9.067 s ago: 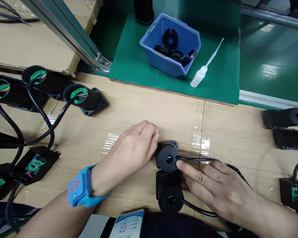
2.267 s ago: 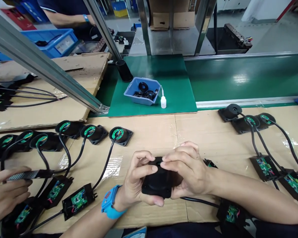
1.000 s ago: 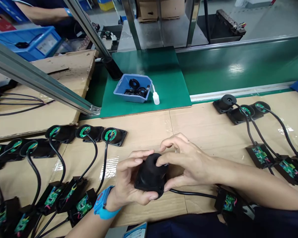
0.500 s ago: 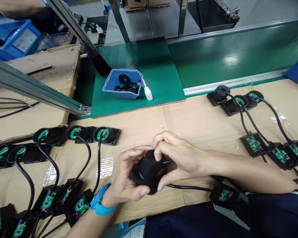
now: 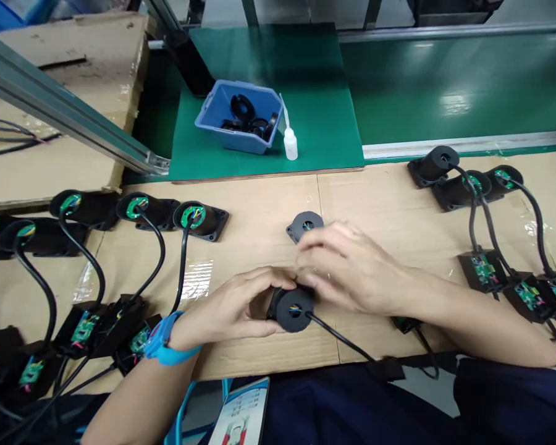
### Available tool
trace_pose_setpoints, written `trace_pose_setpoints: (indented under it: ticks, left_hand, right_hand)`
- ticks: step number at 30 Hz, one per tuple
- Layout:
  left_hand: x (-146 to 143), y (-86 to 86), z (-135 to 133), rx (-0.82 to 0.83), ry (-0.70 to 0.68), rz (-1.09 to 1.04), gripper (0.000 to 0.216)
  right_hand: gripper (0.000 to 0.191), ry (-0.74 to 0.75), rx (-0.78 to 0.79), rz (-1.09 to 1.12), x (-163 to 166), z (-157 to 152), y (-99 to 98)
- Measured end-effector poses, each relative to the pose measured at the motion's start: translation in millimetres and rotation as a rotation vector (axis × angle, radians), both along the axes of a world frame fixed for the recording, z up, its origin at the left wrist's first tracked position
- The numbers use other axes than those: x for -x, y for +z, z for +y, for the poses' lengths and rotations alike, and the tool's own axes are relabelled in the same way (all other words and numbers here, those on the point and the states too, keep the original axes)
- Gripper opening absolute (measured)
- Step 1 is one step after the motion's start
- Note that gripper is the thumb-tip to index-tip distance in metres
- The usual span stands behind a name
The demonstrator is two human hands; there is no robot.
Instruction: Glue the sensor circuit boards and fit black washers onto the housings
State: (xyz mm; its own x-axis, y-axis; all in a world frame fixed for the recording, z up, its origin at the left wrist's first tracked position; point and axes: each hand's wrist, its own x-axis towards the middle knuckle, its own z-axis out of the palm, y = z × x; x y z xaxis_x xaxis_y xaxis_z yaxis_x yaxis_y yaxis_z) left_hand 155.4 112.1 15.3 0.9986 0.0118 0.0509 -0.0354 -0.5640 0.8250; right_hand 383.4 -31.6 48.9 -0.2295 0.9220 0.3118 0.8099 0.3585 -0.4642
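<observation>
Clearly, the left hand [image 5: 234, 306] is the nearer one to the black housing [image 5: 293, 311]: its thumb and forefinger curve around the left side, grasping it near the counter's [image 5: 259, 244] front edge, about midway along. So the housing lies just right of the left fingers. Its long axis points up toward the viewer, strongly foreshortened, with the round end showing; whether the base rests on the counter cannot be told. The right hand [image 5: 352, 269] is just beyond and right of the housing, toward the counter's back edge; its fingers are blurred, so I cannot tell if they touch or grasp anything. A cable [image 5: 340, 339] runs from the round end toward the front edge, rightward. A second housing [image 5: 307, 224] stands just beyond the right fingers.
</observation>
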Motion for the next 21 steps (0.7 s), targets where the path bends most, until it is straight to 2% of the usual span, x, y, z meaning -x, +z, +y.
trace_pose_setpoints:
  ticks: [1, 3, 5, 6, 9, 13, 17, 21]
  left_hand:
    - [-2, -1.2, -1, 0.021, 0.010, -0.007, 0.044]
    - [-4, -3.7, -3, 0.033, 0.036, -0.010, 0.043]
    - [-4, -5.2, -5, 0.022, 0.029, -0.016, 0.048]
    - [-4, -5.6, -6, 0.010, 0.020, -0.022, 0.052]
    - [-3, -5.3, -9, -0.034, 0.021, -0.049, 0.062]
    - [-7, -5.0, -11, -0.002, 0.067, -0.047, 0.056]
    - [-9, -6.5, -11, 0.232, 0.056, 0.046, 0.043]
    - [-8, -6.7, -13, 0.413, 0.029, 0.104, 0.040]
  right_hand:
    - [0.022, 0.081, 0.103, 0.073, 2, -2, 4.4]
    - [0.037, 0.186, 0.281, 0.127, 6, -8, 9.3]
    - [0.055, 0.206, 0.370, 0.057, 9, -13, 9.2]
    - [0.056, 0.212, 0.388, 0.007, 11, -15, 7.9]
    - [0.038, 0.195, 0.418, -0.047, 17, -20, 2.7]
    - [0.027, 0.144, 0.428, 0.151, 19, -18, -1.3]
    - [0.024, 0.163, 0.555, 0.468, 15, -11, -1.5]
    - [0.025, 0.164, 0.669, 0.535, 14, -9, 1.6]
